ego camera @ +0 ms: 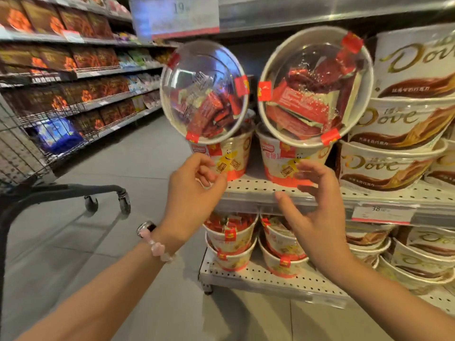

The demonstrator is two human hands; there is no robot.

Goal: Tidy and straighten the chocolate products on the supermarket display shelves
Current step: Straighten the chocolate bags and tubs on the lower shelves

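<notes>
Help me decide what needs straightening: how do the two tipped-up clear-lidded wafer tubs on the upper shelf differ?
The left clear-lidded white tub is less full, its red wrapped wafers heaped at the bottom, while the right clear-lidded white tub is packed nearly across its lid. The left tub sits lower and looks smaller; the right tub reaches higher, beside the Dove tubs. Both face outward on edge, rest on upright tubs and carry red seal stickers. Neither hand touches them.

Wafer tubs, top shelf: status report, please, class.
Left hand loosely curled, right hand open, both empty. Two tipped tubs face outward. Nothing blocking.
</notes>
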